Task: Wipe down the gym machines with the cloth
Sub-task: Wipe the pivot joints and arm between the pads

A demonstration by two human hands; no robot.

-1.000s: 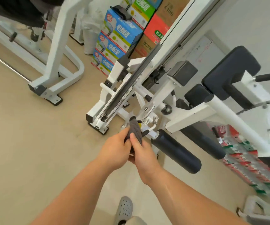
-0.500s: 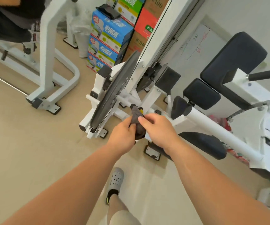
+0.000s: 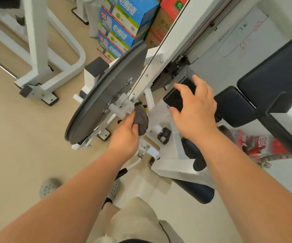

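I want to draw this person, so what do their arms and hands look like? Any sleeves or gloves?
Both arms are bare all the way to the picture's edge: no sleeves. The left hand and right hand wear no gloves, and no watch, bracelet or ring shows.

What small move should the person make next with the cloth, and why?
Probably press the cloth onto the white bar beside the grey disc and wipe along it. The left hand grips the bunched cloth close to that bar, while the right hand is open, reaching over the black pad, perhaps to brace there.
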